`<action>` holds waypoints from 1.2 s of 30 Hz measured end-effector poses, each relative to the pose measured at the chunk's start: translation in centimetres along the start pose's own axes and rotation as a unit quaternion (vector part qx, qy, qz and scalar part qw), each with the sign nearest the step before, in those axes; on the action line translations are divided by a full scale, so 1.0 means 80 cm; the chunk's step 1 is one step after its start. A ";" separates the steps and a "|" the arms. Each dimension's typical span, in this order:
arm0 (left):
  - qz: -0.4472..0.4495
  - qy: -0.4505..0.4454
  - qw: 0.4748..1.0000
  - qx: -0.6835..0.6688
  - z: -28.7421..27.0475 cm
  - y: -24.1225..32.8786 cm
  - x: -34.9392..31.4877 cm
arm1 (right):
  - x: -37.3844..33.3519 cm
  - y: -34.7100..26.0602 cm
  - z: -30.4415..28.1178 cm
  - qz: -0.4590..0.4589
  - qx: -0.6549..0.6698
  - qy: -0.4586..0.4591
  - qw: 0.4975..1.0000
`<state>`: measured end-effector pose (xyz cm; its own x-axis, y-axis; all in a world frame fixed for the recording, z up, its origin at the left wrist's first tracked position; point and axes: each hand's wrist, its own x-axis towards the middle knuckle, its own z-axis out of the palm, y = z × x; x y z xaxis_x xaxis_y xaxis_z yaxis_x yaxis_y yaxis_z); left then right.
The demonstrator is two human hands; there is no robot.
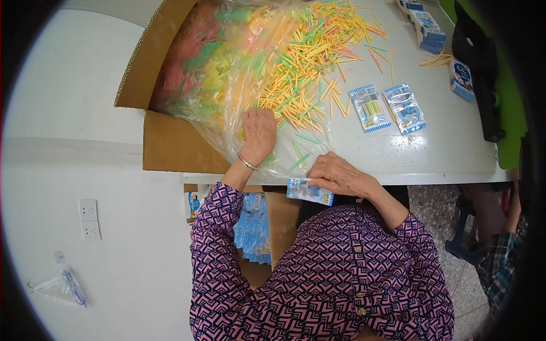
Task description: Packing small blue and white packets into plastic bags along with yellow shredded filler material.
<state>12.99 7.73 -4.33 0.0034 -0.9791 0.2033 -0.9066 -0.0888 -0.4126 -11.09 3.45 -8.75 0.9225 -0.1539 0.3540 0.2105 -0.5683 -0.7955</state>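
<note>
A small blue-and-white clear-fronted packet (310, 191) is pinched in my right hand (336, 175), just over the table's near edge. My left hand (260, 132) is at the near side of a heap of thin coloured sticks (318, 57), mostly yellow and orange with some green and pink. Its fingers are curled down among the sticks, and their tips are hidden. Beside that hand lies the crumpled clear plastic bag (239, 85) from which the sticks spill. Several loose sticks (301, 154) lie between my two hands.
An open cardboard box (182, 142) holds the bag at the left. Two packets, one a filled packet (369, 108), lie right of the heap. Stacked blue packs (427, 31) stand farther back. Blue packets (251, 227) sit below the table. A person's sleeve (500, 264) shows at right.
</note>
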 end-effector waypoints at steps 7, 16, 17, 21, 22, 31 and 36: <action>-0.118 -0.092 0.958 -0.245 -0.026 -0.030 0.007 | 0.003 -0.003 -0.006 0.044 0.009 0.021 0.999; -0.274 0.043 0.525 -0.804 -0.049 -0.006 0.021 | 0.069 -0.008 -0.021 0.174 0.589 0.305 0.728; -0.281 0.057 0.473 -0.833 -0.046 -0.002 0.027 | 0.080 -0.004 -0.016 0.172 0.586 0.307 0.730; -0.237 0.101 0.403 -0.878 -0.045 0.017 0.037 | 0.124 0.000 0.003 0.187 0.703 0.363 0.582; -0.234 0.090 0.366 -0.896 -0.044 0.024 0.035 | 0.133 -0.006 0.003 0.160 0.720 0.371 0.564; -0.288 0.197 0.370 -0.861 -0.044 0.081 0.032 | 0.152 0.014 0.014 0.155 0.717 0.437 0.520; -0.307 0.187 0.427 -0.830 -0.035 0.086 0.031 | 0.149 0.007 0.012 0.153 0.715 0.430 0.530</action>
<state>5.57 5.20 -4.19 0.6692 -0.7392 0.0754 0.1658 0.2475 0.9546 0.36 2.06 -5.47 0.6253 -0.7227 -0.2945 0.6908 0.6881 -0.2219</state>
